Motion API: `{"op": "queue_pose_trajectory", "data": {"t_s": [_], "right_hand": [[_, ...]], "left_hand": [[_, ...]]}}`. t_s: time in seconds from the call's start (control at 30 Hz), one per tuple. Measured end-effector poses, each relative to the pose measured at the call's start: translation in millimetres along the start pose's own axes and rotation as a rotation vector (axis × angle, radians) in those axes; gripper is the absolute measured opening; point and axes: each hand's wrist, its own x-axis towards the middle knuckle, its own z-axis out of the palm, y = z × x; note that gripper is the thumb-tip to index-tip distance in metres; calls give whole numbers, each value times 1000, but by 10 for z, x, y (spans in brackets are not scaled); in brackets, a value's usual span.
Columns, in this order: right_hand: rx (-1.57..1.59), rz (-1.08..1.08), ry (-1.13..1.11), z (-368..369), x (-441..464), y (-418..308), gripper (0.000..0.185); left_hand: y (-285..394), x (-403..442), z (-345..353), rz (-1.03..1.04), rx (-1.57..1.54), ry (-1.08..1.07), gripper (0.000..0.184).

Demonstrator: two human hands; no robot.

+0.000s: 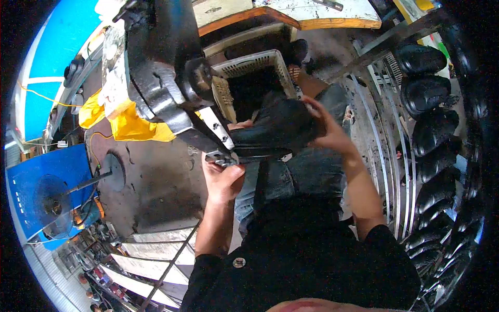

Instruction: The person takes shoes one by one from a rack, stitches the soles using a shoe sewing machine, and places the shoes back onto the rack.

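A black shoe (286,125) lies across my lap, one end against the metal head of a dark machine (221,156). My right hand (330,130) is wrapped round the shoe's right end, thumb and fingers curved over it. On the other side, my left hand (223,179) is closed just below the machine's tip, at the shoe's left end. The machine's metal parts cover some of its fingers, and a few fingertips show beyond the shoe.
A pale plastic crate (280,60) holding dark scraps stands past the shoe. Racked black footwear (426,93) lines the right side, beside metal rails (387,156). To the left are a yellow bag (138,125) and a standing fan (52,203). A white-topped table (353,13) is ahead.
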Motion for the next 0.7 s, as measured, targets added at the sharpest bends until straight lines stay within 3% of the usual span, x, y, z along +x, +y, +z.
{"op": "queue_pose_trajectory", "data": {"t_s": [0.07,0.13,0.43,0.6,0.7], "right_hand": [[-21,-1,96,-80,-58,-272,115],[-404,-31,194,-272,-114,-532,113],[-678,-370,305,-98,-107,-1447,107],[-927,-519,323,115,-104,-1789,105],[-918,-528,270,294,-109,-1993,103]], "left_hand": [[-46,6,18,13,2,0,71],[-72,22,51,24,-44,-19,71],[-121,-55,-129,-9,-119,67,76],[-220,-134,-353,-30,-244,100,67],[-276,-122,-355,-32,-208,139,55]]}}
